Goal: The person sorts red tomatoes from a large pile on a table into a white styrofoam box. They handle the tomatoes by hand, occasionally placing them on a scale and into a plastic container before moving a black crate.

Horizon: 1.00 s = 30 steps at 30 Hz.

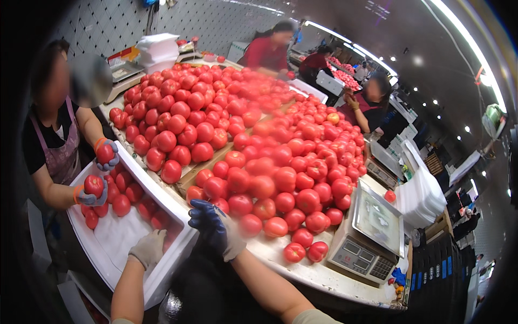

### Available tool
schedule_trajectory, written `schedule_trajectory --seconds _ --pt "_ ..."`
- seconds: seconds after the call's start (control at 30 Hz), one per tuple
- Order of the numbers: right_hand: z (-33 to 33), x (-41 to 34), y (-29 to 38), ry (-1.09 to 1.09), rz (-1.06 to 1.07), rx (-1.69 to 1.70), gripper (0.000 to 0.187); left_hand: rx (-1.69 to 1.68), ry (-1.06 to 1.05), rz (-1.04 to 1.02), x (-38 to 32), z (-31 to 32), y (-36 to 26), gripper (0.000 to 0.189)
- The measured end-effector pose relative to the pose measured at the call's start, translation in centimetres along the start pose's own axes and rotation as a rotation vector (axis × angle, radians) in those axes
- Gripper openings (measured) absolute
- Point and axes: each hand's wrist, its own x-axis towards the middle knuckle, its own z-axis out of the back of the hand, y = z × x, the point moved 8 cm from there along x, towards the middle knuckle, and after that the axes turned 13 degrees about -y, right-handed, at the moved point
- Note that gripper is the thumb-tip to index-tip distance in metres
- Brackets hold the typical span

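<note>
My left hand (pixel 149 248), in a pale work glove, reaches into a white foam box (pixel 182 243) partly filled with red tomatoes (pixel 121 205). Its fingers are turned away, beside tomatoes at the box's near right part, so its grip is hidden. My right hand (pixel 216 227), in a glove with dark blue coated fingers, is raised between the box and the table edge. Its fingers are spread, with nothing seen in them. Just beyond it lies a large heap of tomatoes (pixel 264 208) on the table, some of it blurred.
At the left, a co-worker's gloved hands (pixel 92 194) hold tomatoes over the same box. A digital scale (pixel 364 243) stands on the table (pixel 299 272) at the right, near stacked white foam trays (pixel 419 190). A wooden board (pixel 214 163) divides the heap. More people stand beyond.
</note>
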Motion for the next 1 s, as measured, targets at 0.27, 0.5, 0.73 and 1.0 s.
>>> schedule_trajectory --seconds 0.27,0.5,0.73,1.0 --pt "-1.0 -0.5 -3.2 0.024 -0.100 0.079 0.042 0.089 -0.076 -0.146 0.0 -1.1 0.3 0.041" --pt "-0.5 0.4 -3.7 -0.037 -0.093 0.009 0.045 0.007 -0.025 -0.062 0.1 -0.3 -0.4 0.037" --pt "0.1 0.8 -2.0 -0.005 0.044 0.079 0.054 -0.412 -0.094 0.168 0.3 6.2 0.9 0.097" --pt "1.0 2.9 -2.0 -0.083 0.058 0.195 0.041 -2.651 0.108 0.413 5.6 4.1 -2.5 0.071"
